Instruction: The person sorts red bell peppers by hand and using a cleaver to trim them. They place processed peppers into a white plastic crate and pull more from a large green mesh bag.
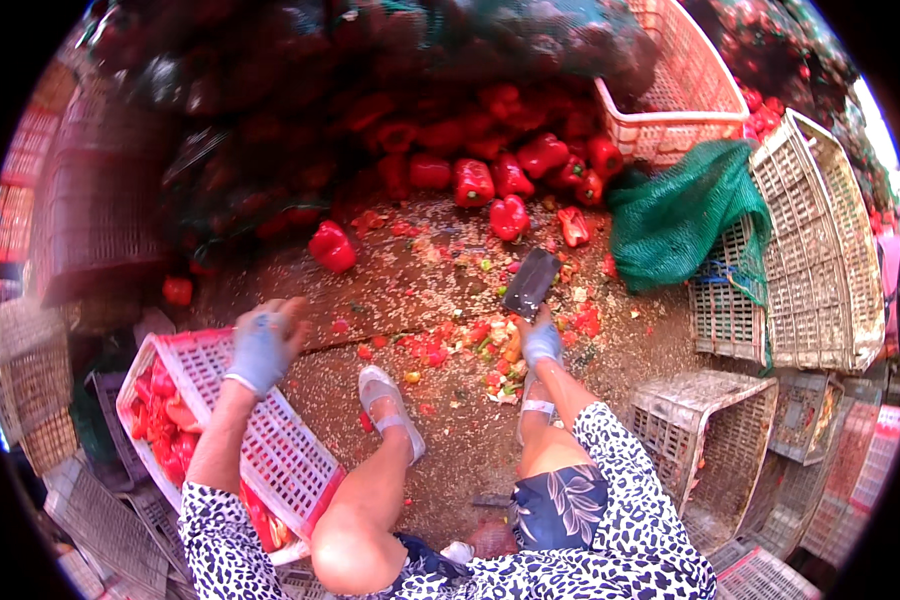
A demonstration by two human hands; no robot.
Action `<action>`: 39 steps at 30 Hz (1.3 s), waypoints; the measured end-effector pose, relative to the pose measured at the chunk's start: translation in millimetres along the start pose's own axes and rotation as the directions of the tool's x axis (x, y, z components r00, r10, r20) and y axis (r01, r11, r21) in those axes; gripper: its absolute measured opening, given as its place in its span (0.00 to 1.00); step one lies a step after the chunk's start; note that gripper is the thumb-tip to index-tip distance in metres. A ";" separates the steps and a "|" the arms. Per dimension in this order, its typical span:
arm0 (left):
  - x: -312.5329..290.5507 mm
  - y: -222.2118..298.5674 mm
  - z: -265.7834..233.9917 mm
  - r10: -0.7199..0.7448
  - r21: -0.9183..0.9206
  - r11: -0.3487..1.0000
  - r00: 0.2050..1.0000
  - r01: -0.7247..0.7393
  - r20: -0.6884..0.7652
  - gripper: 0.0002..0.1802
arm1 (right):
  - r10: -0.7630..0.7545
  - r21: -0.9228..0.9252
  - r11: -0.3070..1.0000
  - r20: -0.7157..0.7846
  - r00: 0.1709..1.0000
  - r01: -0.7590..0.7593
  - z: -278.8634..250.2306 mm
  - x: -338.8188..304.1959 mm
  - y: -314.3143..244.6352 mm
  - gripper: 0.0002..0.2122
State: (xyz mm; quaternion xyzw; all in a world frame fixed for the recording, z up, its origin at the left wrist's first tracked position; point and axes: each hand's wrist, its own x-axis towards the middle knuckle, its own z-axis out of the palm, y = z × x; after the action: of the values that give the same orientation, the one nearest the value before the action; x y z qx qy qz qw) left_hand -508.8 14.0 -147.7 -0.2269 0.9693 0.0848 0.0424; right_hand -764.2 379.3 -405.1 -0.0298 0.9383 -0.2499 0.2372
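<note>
My right hand [542, 342], in a pale blue fingerless glove, grips a cleaver with a broad, dark rectangular blade [532, 283], held low over the littered floor. My left hand [267, 345], gloved alike, hovers by the upper rim of a white and pink plastic crate [282, 430]. Its bare fingers are a little blurred and loosely apart, with nothing seen in them. Red pepper pieces [170, 420] fill that crate, which leans beside my left knee. Ahead lie whole red bell peppers, among them a lone one [332, 246] and another [509, 217] at the heap's edge.
A dark netted heap [300, 110] rises behind the peppers. Seeds and pepper scraps [490, 350] litter the brown floor [450, 470] around my feet. At right stand a green mesh sack [685, 215], an orange-pink crate [670, 125] and several dirty pale crates [810, 250]. More crates [30, 370] stack at left.
</note>
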 end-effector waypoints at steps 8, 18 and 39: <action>131.6 122.2 116.6 0.105 -0.411 0.910 0.931 0.051 0.349 0.25 | 0.025 0.524 0.830 0.306 0.952 -0.190 -23.8 33.7 15.9 0.21; 291.5 243.4 231.1 -0.381 -0.726 0.480 0.862 0.493 0.334 0.50 | -0.020 0.721 0.638 0.369 0.929 -0.272 -87.7 4.7 23.8 0.15; 185.3 293.2 224.9 -0.234 -0.864 -0.261 0.840 0.431 0.490 0.29 | -0.627 -0.119 0.776 -0.044 0.778 0.619 -117.0 23.2 -35.0 0.10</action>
State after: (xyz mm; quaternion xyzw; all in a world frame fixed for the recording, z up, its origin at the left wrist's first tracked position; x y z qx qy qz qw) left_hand -795.6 233.8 -348.4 -0.4297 0.4572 0.7767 -0.0560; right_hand -840.8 397.9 -308.9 -0.3398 0.8955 -0.2692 0.1010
